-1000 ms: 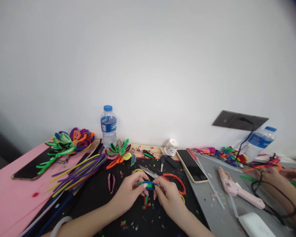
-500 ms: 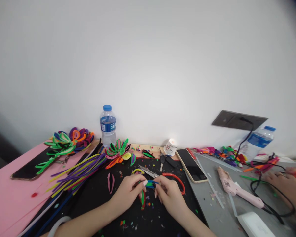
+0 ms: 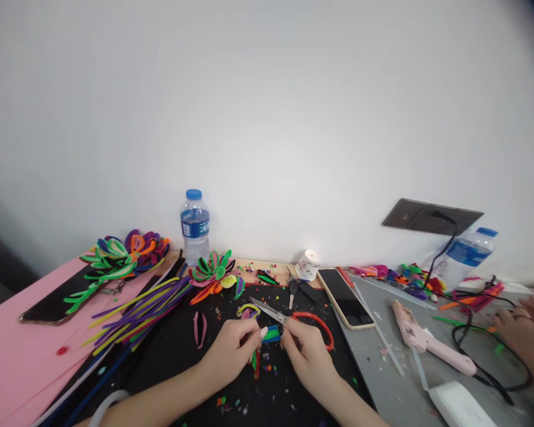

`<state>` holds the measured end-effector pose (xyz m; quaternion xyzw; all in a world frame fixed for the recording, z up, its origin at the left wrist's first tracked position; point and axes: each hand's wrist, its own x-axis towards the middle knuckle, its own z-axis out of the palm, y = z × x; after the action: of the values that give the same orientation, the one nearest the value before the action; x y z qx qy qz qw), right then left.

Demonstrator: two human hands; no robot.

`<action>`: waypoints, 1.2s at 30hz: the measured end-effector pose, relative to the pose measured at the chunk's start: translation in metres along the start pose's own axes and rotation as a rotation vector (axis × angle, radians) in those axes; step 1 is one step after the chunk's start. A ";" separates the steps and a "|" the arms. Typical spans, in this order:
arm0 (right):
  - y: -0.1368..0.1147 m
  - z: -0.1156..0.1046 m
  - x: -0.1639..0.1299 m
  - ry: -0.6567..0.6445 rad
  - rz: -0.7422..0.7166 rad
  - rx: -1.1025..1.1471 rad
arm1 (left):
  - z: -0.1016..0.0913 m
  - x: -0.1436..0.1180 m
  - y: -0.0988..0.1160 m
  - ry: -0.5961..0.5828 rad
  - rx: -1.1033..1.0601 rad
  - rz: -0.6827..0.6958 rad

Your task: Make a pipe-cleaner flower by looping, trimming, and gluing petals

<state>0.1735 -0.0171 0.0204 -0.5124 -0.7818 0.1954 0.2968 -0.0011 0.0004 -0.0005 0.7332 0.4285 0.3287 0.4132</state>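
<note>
"Over the black mat (image 3: 173, 338), what is your left hand (image 3: 231, 347) doing?"

"It's pinching one end of a blue-and-green strip (image 3: 272, 334), my thumb pressing it against my fingers."

"And your right hand (image 3: 309, 350)?"

"It's gripping the other end, my fingertips curling in around it. The strip is running from one hand to the other, and I'm keeping it in front of me. Whether it's touching the mat, I can't tell."

"What's showing just under your left fingers?"

"A red-and-green piece (image 3: 257, 363) is poking out below them. My hand is hiding its upper end, so I can't tell whether I'm holding that too."

"What's lying nearby?"

"The scissors (image 3: 267, 309) are lying just beyond my hands, their blades pointing left and their orange handle reaching behind my right hand. A pink loop (image 3: 196, 328) is lying off to the left, and a flower (image 3: 211, 268) is sitting behind it, in front of a bottle (image 3: 195, 225). Wires (image 3: 146, 308) are fanning out left of the flower."

"And on your right?"

"A phone (image 3: 347, 299) is lying face up by the mat's edge. Farther over, a glue gun (image 3: 427, 342) is resting on a grey surface (image 3: 385, 394), and someone else's hand (image 3: 518, 329) is showing, blurred, beyond it."
</note>
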 end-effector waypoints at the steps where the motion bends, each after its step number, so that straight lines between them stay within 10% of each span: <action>1: 0.000 0.001 -0.001 0.000 -0.017 -0.044 | 0.000 0.000 0.000 0.016 0.031 0.013; 9: 0.001 0.006 -0.006 0.008 -0.095 -0.296 | 0.005 -0.001 0.002 0.078 0.227 0.119; 19: -0.008 0.009 -0.003 0.017 -0.014 0.030 | 0.004 -0.005 0.006 0.079 0.129 0.104; 36: -0.005 0.013 -0.003 0.069 -0.114 -0.426 | 0.009 0.000 0.000 0.120 0.225 0.111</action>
<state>0.1621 -0.0215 0.0128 -0.5251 -0.8224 -0.0089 0.2188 0.0059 -0.0027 -0.0043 0.7765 0.4455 0.3441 0.2831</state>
